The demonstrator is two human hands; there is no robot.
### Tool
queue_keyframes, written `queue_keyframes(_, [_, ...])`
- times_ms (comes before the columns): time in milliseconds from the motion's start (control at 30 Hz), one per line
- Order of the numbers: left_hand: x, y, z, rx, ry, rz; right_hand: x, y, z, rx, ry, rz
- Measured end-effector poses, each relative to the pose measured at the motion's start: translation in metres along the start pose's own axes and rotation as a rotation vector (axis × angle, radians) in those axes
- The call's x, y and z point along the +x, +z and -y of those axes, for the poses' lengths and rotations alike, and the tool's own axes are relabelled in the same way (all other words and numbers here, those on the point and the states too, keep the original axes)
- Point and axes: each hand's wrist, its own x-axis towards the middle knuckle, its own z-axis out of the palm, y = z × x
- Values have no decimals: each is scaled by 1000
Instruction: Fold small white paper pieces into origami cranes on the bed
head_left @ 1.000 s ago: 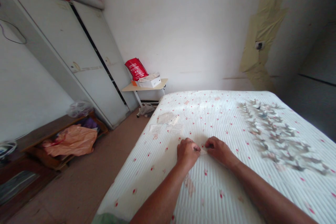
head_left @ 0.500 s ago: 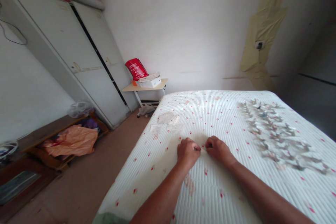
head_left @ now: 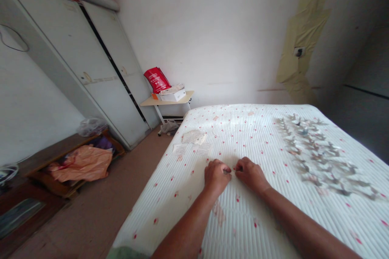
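Left hand pinching a paper scrap, right hand curled just beside it, its grip unclear to us, at the mattress middle; we note a slip could scatter the paper cutouts at right.

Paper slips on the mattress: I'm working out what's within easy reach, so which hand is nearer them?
Left. The left hand sits on the mattress just short of the paper slips, toward the camera. The right hand is farther away, on the left hand's other side.
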Motion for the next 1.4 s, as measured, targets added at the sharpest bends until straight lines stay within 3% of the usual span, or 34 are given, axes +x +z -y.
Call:
queue_keyframes(633, [10, -1, 6, -42, -13, 66, -4, -3, -1, 81, -55, 37])
queue_keyframes(900, [6, 4, 9, -82, 14, -11, -9, -5, -6, 81, -198, 75])
queue_keyframes(1400, [0, 7, 10, -96, 87, -89, -11, 1, -9, 72, -282, -5])
